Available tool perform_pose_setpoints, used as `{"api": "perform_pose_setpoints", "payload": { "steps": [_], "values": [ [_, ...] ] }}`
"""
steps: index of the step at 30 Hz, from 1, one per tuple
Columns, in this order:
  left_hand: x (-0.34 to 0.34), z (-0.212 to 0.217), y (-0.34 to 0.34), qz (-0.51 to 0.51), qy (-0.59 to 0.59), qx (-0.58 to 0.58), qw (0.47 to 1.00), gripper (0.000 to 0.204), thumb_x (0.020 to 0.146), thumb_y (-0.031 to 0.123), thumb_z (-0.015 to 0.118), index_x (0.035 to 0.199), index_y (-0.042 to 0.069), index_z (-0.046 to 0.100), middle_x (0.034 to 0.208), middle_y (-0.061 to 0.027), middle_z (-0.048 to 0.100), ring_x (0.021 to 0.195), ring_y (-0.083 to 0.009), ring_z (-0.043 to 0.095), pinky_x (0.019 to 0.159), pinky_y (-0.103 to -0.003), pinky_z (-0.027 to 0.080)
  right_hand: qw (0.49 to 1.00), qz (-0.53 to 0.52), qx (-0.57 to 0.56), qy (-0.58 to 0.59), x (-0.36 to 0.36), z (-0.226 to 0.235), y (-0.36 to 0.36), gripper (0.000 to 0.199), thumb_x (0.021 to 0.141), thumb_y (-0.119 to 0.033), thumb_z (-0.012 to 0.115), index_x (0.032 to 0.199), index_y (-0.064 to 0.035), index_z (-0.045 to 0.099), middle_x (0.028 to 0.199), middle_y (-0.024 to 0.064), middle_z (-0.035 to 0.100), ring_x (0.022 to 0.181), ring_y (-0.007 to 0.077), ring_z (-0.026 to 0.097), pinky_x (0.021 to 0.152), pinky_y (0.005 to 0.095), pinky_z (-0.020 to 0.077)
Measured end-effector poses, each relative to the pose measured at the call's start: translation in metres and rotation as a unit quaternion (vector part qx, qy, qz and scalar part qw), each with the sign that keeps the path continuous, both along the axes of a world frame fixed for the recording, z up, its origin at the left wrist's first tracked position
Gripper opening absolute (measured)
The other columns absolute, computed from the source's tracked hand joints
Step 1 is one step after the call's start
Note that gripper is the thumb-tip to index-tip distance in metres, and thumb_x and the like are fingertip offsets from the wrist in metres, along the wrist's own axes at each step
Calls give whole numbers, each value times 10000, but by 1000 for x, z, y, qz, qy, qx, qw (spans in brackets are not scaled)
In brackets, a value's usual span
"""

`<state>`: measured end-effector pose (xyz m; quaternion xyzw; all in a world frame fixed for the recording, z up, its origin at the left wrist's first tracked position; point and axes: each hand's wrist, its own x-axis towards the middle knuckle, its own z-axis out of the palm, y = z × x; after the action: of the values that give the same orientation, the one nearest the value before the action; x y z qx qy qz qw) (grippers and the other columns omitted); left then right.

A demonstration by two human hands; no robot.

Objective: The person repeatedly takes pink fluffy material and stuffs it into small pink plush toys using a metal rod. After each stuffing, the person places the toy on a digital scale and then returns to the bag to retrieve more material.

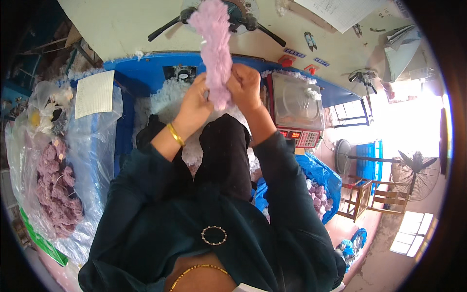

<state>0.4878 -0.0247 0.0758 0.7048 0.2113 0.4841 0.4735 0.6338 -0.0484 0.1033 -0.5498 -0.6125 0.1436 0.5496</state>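
A long, fluffy pink plush piece point(217, 56) stretches upward from my two hands. Its far end lies in front of a round metal fitting point(237, 23) with black handles on the pale machine panel, and I cannot tell whether it touches the fitting. My left hand point(197, 99), with a gold bangle at the wrist, is closed on the left side of the near end. From the right, my right hand point(246, 83) grips the same piece with bent fingers. Some fingertips are hidden by the pile.
White stuffing point(170, 95) fills the blue trough before my knees. To the right stands a red scale point(307, 138) with a plastic bin point(296, 100) on it. A blue bag point(323, 170) holds pink pieces. At left, clear plastic point(99, 146) surrounds more pink plush point(58, 190).
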Motion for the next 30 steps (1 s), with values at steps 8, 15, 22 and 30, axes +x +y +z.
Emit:
{"api": "perform_pose_setpoints", "payload": {
  "steps": [8, 15, 22, 30],
  "values": [
    [-14, -1, 11, -84, 54, -104, 989, 442, 751, -29, 624, 1188, 24, 577, 1213, -90, 567, 1121, -195, 538, 949, -299, 413, 997, -45, 27, -55, -8, 12, 6, 208, 655, -36, 592, 543, -12, 418, 530, 163, 370, 442, 292, 381, 430, 366, 313],
    [-11, 23, 20, -154, -128, -375, 905, 354, 817, 19, 675, 1157, 26, 578, 1052, -15, 628, 957, -106, 589, 860, -267, 471, 985, -151, -49, -68, -14, 36, 45, 298, 699, -223, 595, 549, 1, 468, 521, 195, 415, 434, 315, 400, 443, 419, 341],
    [-37, 1, 33, -226, -135, -408, 875, 376, 887, 119, 619, 1230, 28, 496, 1021, -22, 588, 925, -121, 585, 824, -262, 469, 995, -92, -40, 4, -27, 31, 0, 229, 706, -50, 628, 558, 19, 467, 502, 136, 393, 447, 136, 371, 434, 345, 319],
    [-6, 32, 10, -244, -152, -549, 785, 390, 917, 342, 605, 1183, 72, 516, 950, -54, 643, 715, -172, 642, 563, -283, 525, 926, 164, -167, 296, 32, 7, -4, 223, 807, -65, 597, 602, -75, 510, 610, -84, 476, 576, 18, 406, 499, 212, 333]
  ]
}}
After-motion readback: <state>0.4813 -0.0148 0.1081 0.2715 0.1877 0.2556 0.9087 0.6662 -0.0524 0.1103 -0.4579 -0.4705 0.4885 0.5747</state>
